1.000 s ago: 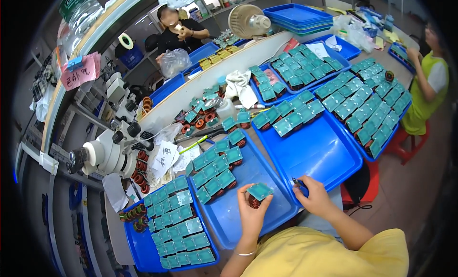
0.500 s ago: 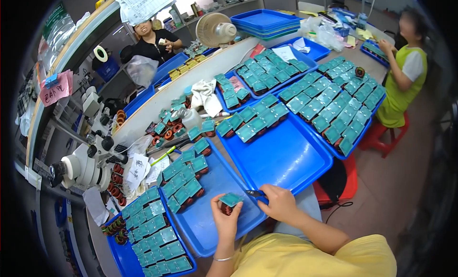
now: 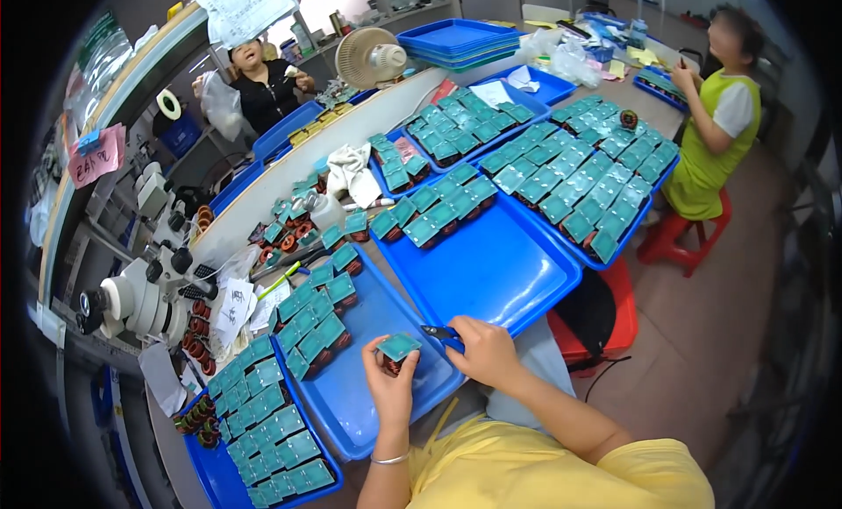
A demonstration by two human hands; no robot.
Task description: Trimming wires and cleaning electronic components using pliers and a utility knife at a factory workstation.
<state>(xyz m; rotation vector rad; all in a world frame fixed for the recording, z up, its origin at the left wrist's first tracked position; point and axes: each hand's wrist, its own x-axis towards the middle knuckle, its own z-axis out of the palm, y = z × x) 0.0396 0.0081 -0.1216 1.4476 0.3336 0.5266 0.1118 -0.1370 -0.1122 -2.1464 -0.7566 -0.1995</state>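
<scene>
**Coil Block in the Left Hand, Pliers in the Right!**

Here's the green-topped coil block (image 3: 401,347), up over the pale blue tray (image 3: 377,412) at the worktop's near edge, towards that tray's right corner. Looks compact and stiff, probably dense for its size with that coppery winding; the flat top could be slick and easily damaged, so the sides are the place to grip. And that's where the left hand (image 3: 390,391) has it, pinched between thumb and fingers, top face up, forearm rising from below. The right hand (image 3: 485,353), back uppermost, wraps its fingers round blue-handled pliers (image 3: 449,338), tips aimed left, apart from the block; are they parted? Can't tell. Past the hands, similar blocks (image 3: 309,320) line the pale tray's far-left side. Beyond, a deeper-blue tray (image 3: 482,272) carries more along its far edge.
</scene>
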